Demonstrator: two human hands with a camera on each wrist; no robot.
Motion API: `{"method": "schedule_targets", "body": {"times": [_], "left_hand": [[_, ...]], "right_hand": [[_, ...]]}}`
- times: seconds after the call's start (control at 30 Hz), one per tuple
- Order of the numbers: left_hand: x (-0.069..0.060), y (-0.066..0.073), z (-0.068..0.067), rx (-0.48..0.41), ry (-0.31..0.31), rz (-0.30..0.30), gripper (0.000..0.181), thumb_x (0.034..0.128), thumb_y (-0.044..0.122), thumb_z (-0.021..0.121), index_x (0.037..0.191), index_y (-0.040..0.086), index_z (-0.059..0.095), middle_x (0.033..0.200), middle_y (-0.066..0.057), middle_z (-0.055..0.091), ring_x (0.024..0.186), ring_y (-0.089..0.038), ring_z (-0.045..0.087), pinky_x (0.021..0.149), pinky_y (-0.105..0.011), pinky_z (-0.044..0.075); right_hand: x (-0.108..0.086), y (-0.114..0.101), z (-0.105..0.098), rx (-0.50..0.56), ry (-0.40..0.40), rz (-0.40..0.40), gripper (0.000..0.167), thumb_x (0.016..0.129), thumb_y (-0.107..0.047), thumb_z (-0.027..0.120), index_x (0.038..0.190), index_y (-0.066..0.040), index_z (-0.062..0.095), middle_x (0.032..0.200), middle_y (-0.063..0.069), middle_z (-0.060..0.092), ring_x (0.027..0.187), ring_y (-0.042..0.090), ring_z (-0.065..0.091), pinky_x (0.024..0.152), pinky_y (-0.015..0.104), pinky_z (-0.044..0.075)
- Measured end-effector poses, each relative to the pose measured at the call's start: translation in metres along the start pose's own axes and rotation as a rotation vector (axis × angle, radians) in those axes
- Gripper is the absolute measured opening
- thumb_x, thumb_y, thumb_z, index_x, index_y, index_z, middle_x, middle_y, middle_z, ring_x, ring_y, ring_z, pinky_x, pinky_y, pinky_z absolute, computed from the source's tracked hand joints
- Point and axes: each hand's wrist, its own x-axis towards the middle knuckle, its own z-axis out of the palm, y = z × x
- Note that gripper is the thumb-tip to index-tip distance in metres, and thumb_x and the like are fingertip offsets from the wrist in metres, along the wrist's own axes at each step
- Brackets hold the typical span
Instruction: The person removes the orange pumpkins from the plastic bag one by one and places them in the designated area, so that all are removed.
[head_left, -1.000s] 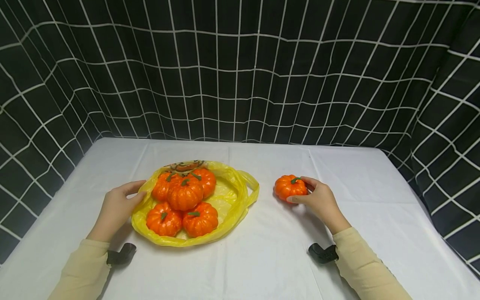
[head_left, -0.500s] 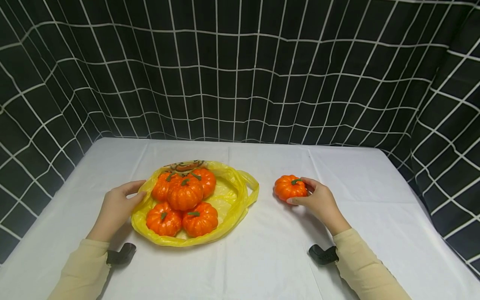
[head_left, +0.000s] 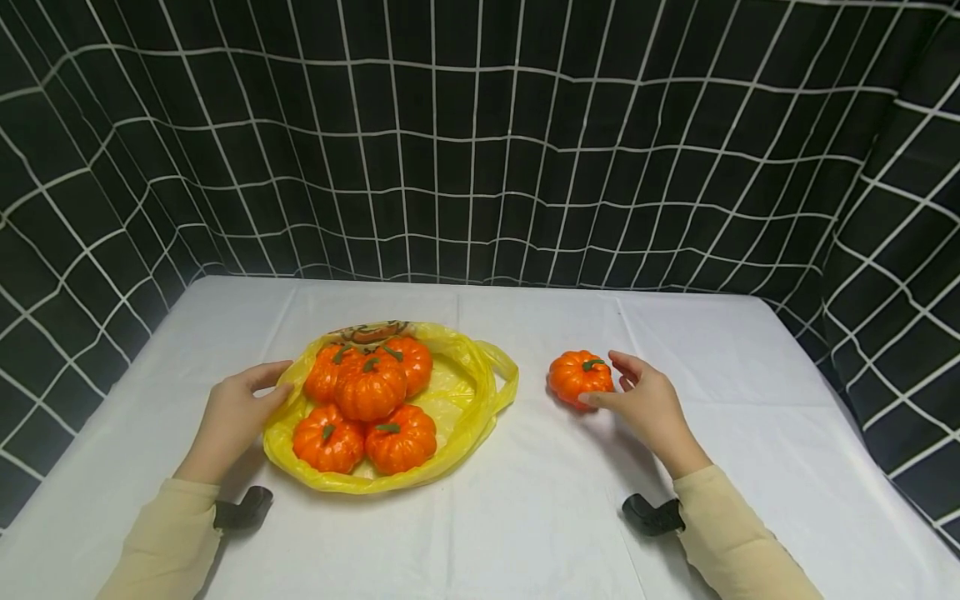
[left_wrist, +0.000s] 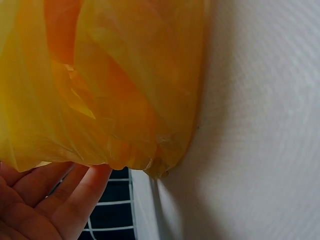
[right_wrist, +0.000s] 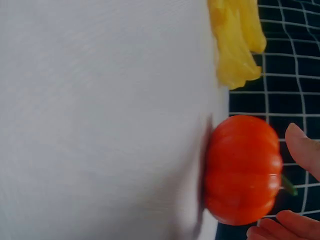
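Note:
A yellow plastic bag (head_left: 450, 450) lies with its mouth spread wide, and several small orange pumpkins (head_left: 371, 387) with green stems sit inside. At the bag's left side is my left hand (head_left: 238, 417), its fingertips against the plastic; in the left wrist view the fingers (left_wrist: 75, 200) extend loosely, their tips hidden by the bag. A single pumpkin (head_left: 579, 377) rests on the table to the right of the bag. My right hand (head_left: 648, 408) is just right of this pumpkin, thumb and fingers spread apart. The right wrist view shows a gap between the pumpkin (right_wrist: 242, 170) and the thumb (right_wrist: 304, 147).
A white cloth covers the table (head_left: 517, 517). The bag's handle loop (head_left: 504, 371) points right, towards the lone pumpkin. A black curtain with white grid lines (head_left: 480, 150) hangs behind the table and at both sides. A black wrist-camera mount sits on each wrist.
My right hand has loosened from the lone pumpkin, its fingers spreading and drawing slightly back to the right. The pumpkin stays where it was. The left hand and bag hold still.

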Motion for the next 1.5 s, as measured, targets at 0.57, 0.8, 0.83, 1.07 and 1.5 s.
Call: {"method": "schedule_targets", "body": {"times": [0.57,0.8,0.83,1.07,1.5], "left_hand": [[-0.002,0.000,-0.001,-0.011,0.004,0.001,0.049,0.1007,0.023,0.054,0.145,0.002,0.049,0.145,-0.026,0.051,0.142,-0.045,0.038,0.116,-0.061,0.034],[-0.001,-0.001,-0.002,-0.019,0.009,0.015,0.048,0.1004,0.022,0.054,0.144,0.002,0.050,0.145,-0.026,0.052,0.142,-0.045,0.039,0.116,-0.061,0.033],[-0.001,-0.001,-0.002,-0.020,0.008,0.014,0.048,0.1004,0.022,0.054,0.144,0.002,0.049,0.145,-0.026,0.052,0.142,-0.045,0.038,0.116,-0.061,0.033],[0.000,0.000,-0.001,-0.027,0.006,0.013,0.048,0.1003,0.022,0.054,0.144,0.002,0.050,0.145,-0.026,0.051,0.142,-0.045,0.038,0.116,-0.062,0.033],[0.000,-0.001,-0.001,-0.027,0.013,0.031,0.047,0.0998,0.021,0.055,0.143,0.002,0.051,0.144,-0.026,0.053,0.141,-0.045,0.039,0.116,-0.062,0.034]], "right_hand": [[-0.027,-0.026,-0.001,0.045,0.080,-0.138,0.079,0.080,-0.015,0.082,0.147,0.001,0.043,0.152,0.020,0.046,0.142,0.036,0.045,0.109,0.037,0.042],[-0.033,-0.039,0.009,0.070,0.076,-0.138,0.079,0.079,-0.023,0.085,0.146,-0.006,0.047,0.149,0.016,0.051,0.138,0.031,0.049,0.112,0.038,0.045],[-0.034,-0.040,0.010,0.064,0.071,-0.128,0.080,0.078,-0.025,0.085,0.147,-0.008,0.048,0.148,0.016,0.052,0.137,0.031,0.050,0.113,0.040,0.045],[-0.034,-0.050,0.027,0.019,0.023,-0.106,0.081,0.077,-0.029,0.085,0.147,-0.013,0.048,0.143,0.015,0.057,0.128,0.033,0.054,0.107,0.047,0.051],[-0.031,-0.064,0.058,0.161,-0.072,-0.195,0.077,0.075,-0.016,0.086,0.143,-0.006,0.051,0.150,0.011,0.050,0.140,0.029,0.048,0.112,0.038,0.045]]}}
